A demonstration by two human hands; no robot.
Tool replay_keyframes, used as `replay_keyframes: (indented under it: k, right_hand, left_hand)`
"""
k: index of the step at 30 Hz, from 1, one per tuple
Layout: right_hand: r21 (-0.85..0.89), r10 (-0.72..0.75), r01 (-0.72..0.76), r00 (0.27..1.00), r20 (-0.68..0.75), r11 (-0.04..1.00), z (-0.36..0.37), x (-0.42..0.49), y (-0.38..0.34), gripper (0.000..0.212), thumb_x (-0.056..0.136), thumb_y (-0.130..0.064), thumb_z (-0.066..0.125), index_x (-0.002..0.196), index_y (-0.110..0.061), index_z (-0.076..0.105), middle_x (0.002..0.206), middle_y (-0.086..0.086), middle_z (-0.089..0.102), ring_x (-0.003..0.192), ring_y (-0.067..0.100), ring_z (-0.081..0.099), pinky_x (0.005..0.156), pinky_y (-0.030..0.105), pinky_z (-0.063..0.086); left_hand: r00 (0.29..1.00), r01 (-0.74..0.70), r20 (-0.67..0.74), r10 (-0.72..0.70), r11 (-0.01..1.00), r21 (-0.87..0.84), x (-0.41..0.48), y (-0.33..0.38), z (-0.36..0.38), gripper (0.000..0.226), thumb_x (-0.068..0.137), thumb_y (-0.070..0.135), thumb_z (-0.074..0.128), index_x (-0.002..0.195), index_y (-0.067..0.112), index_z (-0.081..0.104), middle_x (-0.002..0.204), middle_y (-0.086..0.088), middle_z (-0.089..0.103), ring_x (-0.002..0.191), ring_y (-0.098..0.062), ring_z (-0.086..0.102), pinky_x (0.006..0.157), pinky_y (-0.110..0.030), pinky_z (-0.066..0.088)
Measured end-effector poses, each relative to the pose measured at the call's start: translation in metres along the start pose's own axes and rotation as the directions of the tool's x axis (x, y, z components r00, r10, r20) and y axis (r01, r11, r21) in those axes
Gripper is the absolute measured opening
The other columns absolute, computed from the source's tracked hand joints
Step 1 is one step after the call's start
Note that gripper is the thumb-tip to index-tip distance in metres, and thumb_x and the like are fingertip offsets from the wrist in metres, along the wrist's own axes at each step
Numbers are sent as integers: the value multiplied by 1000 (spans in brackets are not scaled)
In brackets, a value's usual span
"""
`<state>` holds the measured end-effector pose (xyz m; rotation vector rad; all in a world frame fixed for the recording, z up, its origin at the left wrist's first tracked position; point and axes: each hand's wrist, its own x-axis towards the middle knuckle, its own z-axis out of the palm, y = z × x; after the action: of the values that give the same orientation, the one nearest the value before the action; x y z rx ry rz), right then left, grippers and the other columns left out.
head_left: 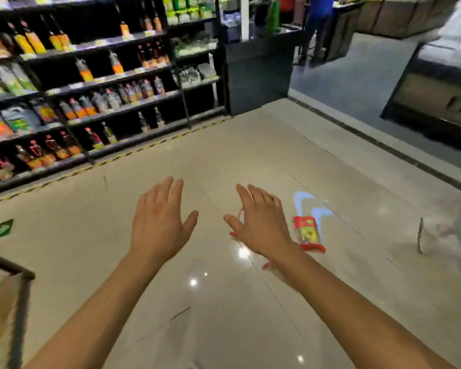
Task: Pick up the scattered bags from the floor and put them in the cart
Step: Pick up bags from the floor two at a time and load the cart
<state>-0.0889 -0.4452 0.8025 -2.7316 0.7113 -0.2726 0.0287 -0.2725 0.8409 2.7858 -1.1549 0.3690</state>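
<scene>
Cart [19,278] corner at lower left edge, dark frame, something tan inside, blurred. Both forearms stretched forward over glossy tile floor [210,315]. Left hand [160,225] palm down, fingers spread wide, holding nothing. Right hand [261,225] fingers wide too, empty, above a mostly hidden red-edged bag [270,265]. Second bag [308,233], red with yellow, lies flat on floor just right of right hand. Farther off: shelves [91,83] of bottles at left, a person [317,27] standing at back.
</scene>
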Motion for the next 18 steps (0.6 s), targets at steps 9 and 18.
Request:
replay_keyframes:
  k: [9,18]
  right_hand:
    - [12,315,-315,949,23,949,60,152,117,71,97,-56,46,156,-21,27,157,6,37,144,28,34,114,42,24]
    - [-4,543,-550,823,168,835,201,302,243,71,94,-56,50,153,-22,30,156,4,42,143,27,35,113,47,32]
  left_hand:
    - [969,-210,107,224,969,-130,203,18,155,74,93,49,62,151,8,43,154,-17,48,137,-39,49,114,-51,39]
    - [872,-319,321,370,926,-202,388,43,374,72,92,47,57,150,5,45,155,-22,46,137,-44,47,114,-55,38]
